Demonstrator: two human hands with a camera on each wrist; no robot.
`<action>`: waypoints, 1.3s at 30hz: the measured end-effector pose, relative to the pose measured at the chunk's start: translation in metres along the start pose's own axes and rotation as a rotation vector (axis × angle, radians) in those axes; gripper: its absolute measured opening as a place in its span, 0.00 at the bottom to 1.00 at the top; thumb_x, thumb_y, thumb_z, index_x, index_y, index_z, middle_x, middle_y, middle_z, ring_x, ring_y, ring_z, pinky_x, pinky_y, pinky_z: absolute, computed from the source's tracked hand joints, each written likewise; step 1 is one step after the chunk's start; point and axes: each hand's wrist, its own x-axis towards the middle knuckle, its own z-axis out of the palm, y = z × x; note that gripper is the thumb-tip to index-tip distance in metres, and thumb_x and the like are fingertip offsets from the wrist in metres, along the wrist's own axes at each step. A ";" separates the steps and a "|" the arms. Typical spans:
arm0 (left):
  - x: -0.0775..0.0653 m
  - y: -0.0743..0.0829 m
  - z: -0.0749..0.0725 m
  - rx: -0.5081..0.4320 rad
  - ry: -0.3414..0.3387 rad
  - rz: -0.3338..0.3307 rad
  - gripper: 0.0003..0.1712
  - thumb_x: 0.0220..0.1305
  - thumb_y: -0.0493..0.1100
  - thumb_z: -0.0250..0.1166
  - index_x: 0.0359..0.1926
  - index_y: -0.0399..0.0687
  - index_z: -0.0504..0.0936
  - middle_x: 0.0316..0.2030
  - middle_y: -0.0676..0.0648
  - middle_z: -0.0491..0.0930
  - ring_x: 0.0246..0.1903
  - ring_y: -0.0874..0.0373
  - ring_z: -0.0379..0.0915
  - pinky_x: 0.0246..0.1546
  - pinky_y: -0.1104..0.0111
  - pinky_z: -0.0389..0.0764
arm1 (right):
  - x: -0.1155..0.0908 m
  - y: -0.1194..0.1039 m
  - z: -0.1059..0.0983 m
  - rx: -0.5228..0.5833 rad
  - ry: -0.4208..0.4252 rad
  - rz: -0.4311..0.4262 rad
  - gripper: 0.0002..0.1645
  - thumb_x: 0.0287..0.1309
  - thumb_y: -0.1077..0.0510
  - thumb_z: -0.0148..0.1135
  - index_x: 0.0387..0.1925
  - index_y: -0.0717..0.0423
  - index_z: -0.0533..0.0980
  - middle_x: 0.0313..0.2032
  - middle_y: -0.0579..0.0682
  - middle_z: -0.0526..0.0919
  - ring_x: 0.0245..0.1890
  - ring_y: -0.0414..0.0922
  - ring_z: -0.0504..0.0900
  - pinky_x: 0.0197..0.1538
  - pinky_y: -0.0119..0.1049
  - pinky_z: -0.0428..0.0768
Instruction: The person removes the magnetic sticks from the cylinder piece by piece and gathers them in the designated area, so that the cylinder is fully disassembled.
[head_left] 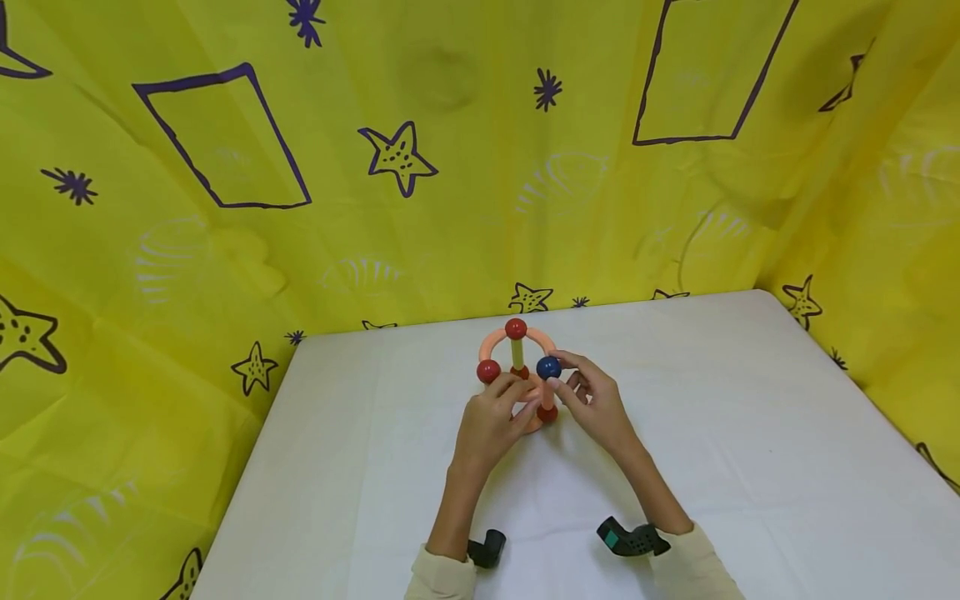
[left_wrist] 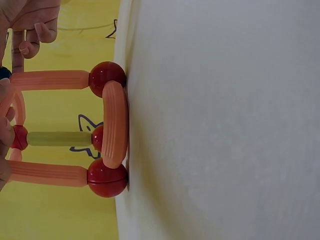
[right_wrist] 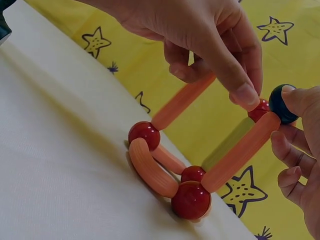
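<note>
A toy frame of orange rods and balls stands upright on the white table. Its upper tier shows a blue ball on the right, a red ball on the left and another at the back atop a yellow-green rod. My right hand pinches the blue ball between thumb and fingers, over an upright orange rod. With thumb and fingers, my left hand grips an upper orange piece at the front, partly hidden by the fingers. Red balls and a curved orange rod form the base.
The white table extends around the frame on all sides. Behind it hangs a yellow cloth with drawn stars and rectangles. Dark devices are worn at both wrists, near cream sleeves.
</note>
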 end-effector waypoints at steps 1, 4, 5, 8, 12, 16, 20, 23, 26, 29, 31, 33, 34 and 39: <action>0.000 0.000 0.000 0.028 -0.002 0.011 0.14 0.55 0.44 0.74 0.42 0.47 0.86 0.35 0.50 0.83 0.26 0.61 0.80 0.30 0.78 0.80 | 0.000 0.004 0.001 0.005 0.000 0.011 0.25 0.58 0.68 0.64 0.58 0.59 0.74 0.42 0.55 0.82 0.24 0.41 0.72 0.25 0.28 0.71; 0.000 -0.001 -0.001 0.114 -0.012 0.044 0.14 0.55 0.47 0.74 0.42 0.49 0.87 0.35 0.51 0.84 0.23 0.62 0.80 0.28 0.78 0.79 | -0.001 0.010 0.001 0.022 0.003 0.022 0.25 0.60 0.65 0.65 0.59 0.54 0.75 0.46 0.53 0.82 0.24 0.40 0.72 0.25 0.27 0.71; 0.000 -0.002 -0.001 0.139 -0.018 0.054 0.14 0.55 0.47 0.74 0.42 0.50 0.87 0.35 0.52 0.84 0.21 0.62 0.78 0.27 0.78 0.79 | -0.001 0.010 0.001 0.029 0.004 0.021 0.25 0.60 0.65 0.65 0.59 0.53 0.75 0.46 0.53 0.82 0.24 0.40 0.72 0.25 0.26 0.71; 0.000 -0.003 -0.003 0.205 -0.037 0.086 0.12 0.56 0.49 0.73 0.41 0.53 0.87 0.36 0.53 0.83 0.16 0.64 0.73 0.22 0.78 0.76 | -0.001 0.011 0.001 0.044 0.004 0.021 0.25 0.60 0.64 0.65 0.59 0.52 0.75 0.46 0.53 0.82 0.24 0.40 0.72 0.25 0.26 0.71; -0.001 -0.004 -0.004 0.257 -0.060 0.115 0.11 0.57 0.49 0.72 0.41 0.55 0.85 0.36 0.54 0.82 0.14 0.65 0.69 0.19 0.79 0.72 | -0.001 0.010 0.002 0.035 0.001 0.036 0.25 0.60 0.66 0.64 0.59 0.55 0.74 0.46 0.54 0.82 0.23 0.40 0.72 0.25 0.27 0.71; -0.002 -0.006 -0.005 0.285 -0.076 0.131 0.10 0.57 0.50 0.72 0.40 0.56 0.85 0.37 0.54 0.82 0.14 0.66 0.67 0.18 0.80 0.69 | -0.001 0.001 0.001 0.024 -0.003 0.034 0.25 0.59 0.69 0.64 0.58 0.61 0.74 0.45 0.58 0.81 0.23 0.41 0.72 0.25 0.28 0.71; -0.002 -0.007 -0.006 0.304 -0.090 0.133 0.09 0.58 0.51 0.71 0.38 0.55 0.86 0.37 0.55 0.81 0.13 0.66 0.63 0.17 0.81 0.65 | 0.001 -0.018 -0.002 0.028 -0.008 0.017 0.23 0.59 0.70 0.63 0.57 0.66 0.73 0.44 0.60 0.81 0.22 0.41 0.72 0.25 0.29 0.72; -0.002 -0.007 -0.007 0.308 -0.089 0.136 0.08 0.59 0.51 0.71 0.36 0.54 0.87 0.36 0.55 0.81 0.13 0.66 0.61 0.16 0.81 0.62 | 0.001 -0.027 -0.004 0.028 -0.010 0.009 0.23 0.59 0.70 0.63 0.57 0.67 0.73 0.44 0.60 0.81 0.22 0.41 0.72 0.25 0.29 0.73; -0.002 -0.008 -0.007 0.307 -0.081 0.143 0.08 0.58 0.51 0.72 0.36 0.54 0.87 0.36 0.55 0.81 0.12 0.66 0.59 0.16 0.82 0.59 | 0.001 -0.028 -0.005 0.023 -0.013 0.014 0.23 0.59 0.70 0.63 0.57 0.67 0.73 0.43 0.59 0.81 0.23 0.41 0.72 0.26 0.28 0.74; -0.002 -0.008 -0.008 0.308 -0.074 0.148 0.08 0.57 0.50 0.72 0.36 0.54 0.87 0.36 0.54 0.81 0.12 0.66 0.59 0.15 0.82 0.58 | 0.001 -0.027 -0.004 0.023 -0.016 0.020 0.23 0.59 0.70 0.63 0.57 0.67 0.73 0.42 0.58 0.81 0.23 0.41 0.72 0.27 0.28 0.74; -0.002 -0.007 -0.009 0.310 -0.067 0.149 0.08 0.58 0.49 0.72 0.36 0.54 0.87 0.36 0.54 0.81 0.12 0.66 0.59 0.15 0.82 0.59 | 0.001 -0.026 -0.004 0.020 -0.018 0.012 0.24 0.59 0.70 0.63 0.57 0.67 0.73 0.43 0.60 0.81 0.23 0.41 0.72 0.27 0.28 0.74; -0.002 -0.007 -0.010 0.309 -0.058 0.151 0.07 0.59 0.48 0.71 0.36 0.53 0.87 0.36 0.54 0.82 0.12 0.66 0.61 0.16 0.82 0.60 | 0.001 -0.025 -0.004 0.017 -0.015 0.003 0.25 0.58 0.71 0.63 0.57 0.68 0.73 0.43 0.62 0.81 0.23 0.41 0.72 0.26 0.29 0.73; -0.002 -0.007 -0.010 0.306 -0.047 0.154 0.06 0.59 0.48 0.71 0.36 0.53 0.87 0.36 0.54 0.83 0.12 0.66 0.63 0.16 0.82 0.61 | 0.001 -0.025 -0.004 0.013 -0.013 0.000 0.25 0.57 0.71 0.64 0.58 0.68 0.72 0.44 0.63 0.81 0.23 0.41 0.73 0.26 0.29 0.73; 0.004 -0.006 -0.018 0.222 0.069 0.139 0.06 0.58 0.45 0.71 0.35 0.48 0.87 0.33 0.51 0.82 0.14 0.65 0.71 0.19 0.83 0.69 | 0.001 -0.025 -0.003 -0.003 -0.014 -0.006 0.28 0.56 0.71 0.65 0.59 0.68 0.71 0.43 0.64 0.81 0.24 0.40 0.74 0.27 0.29 0.74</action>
